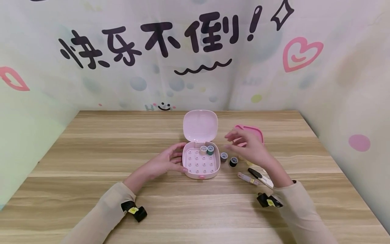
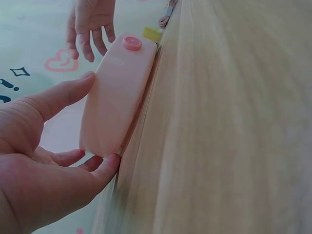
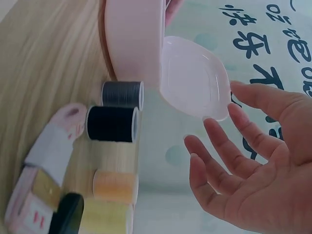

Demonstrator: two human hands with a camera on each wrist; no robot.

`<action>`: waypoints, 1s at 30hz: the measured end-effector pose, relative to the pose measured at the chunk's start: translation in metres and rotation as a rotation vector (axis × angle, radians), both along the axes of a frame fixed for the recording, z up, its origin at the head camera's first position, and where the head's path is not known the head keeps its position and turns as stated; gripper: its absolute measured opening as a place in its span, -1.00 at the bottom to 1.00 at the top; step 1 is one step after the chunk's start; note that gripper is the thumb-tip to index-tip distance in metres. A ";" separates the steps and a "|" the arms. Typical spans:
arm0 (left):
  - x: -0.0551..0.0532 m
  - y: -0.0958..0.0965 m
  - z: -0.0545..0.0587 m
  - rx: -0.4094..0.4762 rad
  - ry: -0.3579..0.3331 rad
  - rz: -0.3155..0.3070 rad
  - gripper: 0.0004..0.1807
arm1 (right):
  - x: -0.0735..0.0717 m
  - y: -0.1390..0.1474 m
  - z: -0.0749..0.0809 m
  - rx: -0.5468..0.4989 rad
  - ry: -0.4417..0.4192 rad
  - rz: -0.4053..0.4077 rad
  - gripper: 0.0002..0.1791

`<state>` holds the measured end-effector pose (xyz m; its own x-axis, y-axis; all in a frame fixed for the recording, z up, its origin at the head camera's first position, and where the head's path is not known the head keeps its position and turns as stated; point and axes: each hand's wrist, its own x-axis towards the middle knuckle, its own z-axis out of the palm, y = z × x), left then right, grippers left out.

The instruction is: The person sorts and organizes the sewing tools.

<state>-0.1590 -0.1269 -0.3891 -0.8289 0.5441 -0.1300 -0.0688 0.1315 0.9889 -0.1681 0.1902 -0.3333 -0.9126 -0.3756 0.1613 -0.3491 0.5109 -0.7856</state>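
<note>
A pale pink sewing box (image 1: 195, 176) stands on the table with its lid (image 1: 200, 125) raised. Rows of small pegs cover its inside, and a beige thread spool (image 1: 203, 150) and a green thread spool (image 1: 210, 151) sit at the back right. My left hand (image 1: 163, 162) holds the box's left side, thumb at the front rim and fingers along the side and lower edge. To the right of the box, my right hand (image 1: 251, 147) hovers empty, fingers spread and loosely bent. Below it stand a grey spool (image 1: 223, 157) and a black spool (image 1: 233, 162).
Orange (image 3: 115, 186) and yellow (image 3: 106, 215) spools stand beyond the black one in the right wrist view. A folded tape measure (image 1: 248, 178) and black-and-white thread snips (image 1: 260, 177) lie at the right. Behind my right hand is a bright pink tray-like piece (image 1: 259, 132).
</note>
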 end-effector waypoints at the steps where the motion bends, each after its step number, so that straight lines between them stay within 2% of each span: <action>1: 0.000 0.000 0.000 0.000 0.002 -0.001 -0.01 | 0.000 0.002 0.000 -0.004 0.008 0.007 -0.71; 5: 0.000 0.001 0.000 -0.001 -0.002 -0.001 -0.01 | 0.003 0.013 0.000 -0.003 0.012 0.006 -0.72; 12: -0.001 0.003 -0.001 -0.012 -0.007 0.004 -0.01 | 0.012 0.034 0.001 0.055 -0.011 -0.044 -0.65; 19: -0.001 0.001 0.000 -0.030 -0.019 0.016 -0.01 | 0.015 0.053 -0.002 0.089 -0.022 -0.065 -0.60; 24: -0.001 0.000 -0.002 0.006 -0.012 0.007 0.00 | 0.017 0.063 -0.002 0.121 -0.034 -0.076 -0.60; 30: 0.000 0.001 -0.002 0.021 -0.006 0.002 0.00 | 0.020 0.071 -0.006 0.146 0.014 -0.057 -0.63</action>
